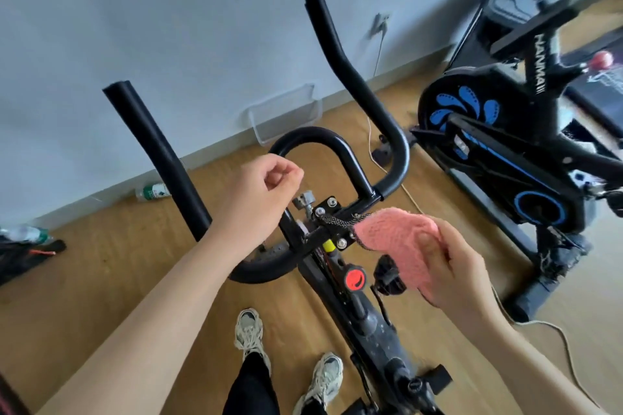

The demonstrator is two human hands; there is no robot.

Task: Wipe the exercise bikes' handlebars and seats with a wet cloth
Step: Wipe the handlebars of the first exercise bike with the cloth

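Cloth [397, 242] is gripped in right hand [462, 266], just right of handlebar [312, 134] clamp, with its mesh corner laid against the bracket. Left hand [259, 199] is held at the handlebar loop's left end, fingers curled, nothing held. Second bike [505, 131] is parked well right of handlebar.

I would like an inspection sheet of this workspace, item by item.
Surface: wooden floor.
Job's things: pink cloth near black handlebars; second bike at right; no seat clearly visible.
Clutter: plastic bottle and clear tray by the wall.
Hands: left hand curled, holding nothing; right hand grips the cloth.
Cables: white cord on the floor; wall cable hangs from a socket.
Surroundings: pale wall.
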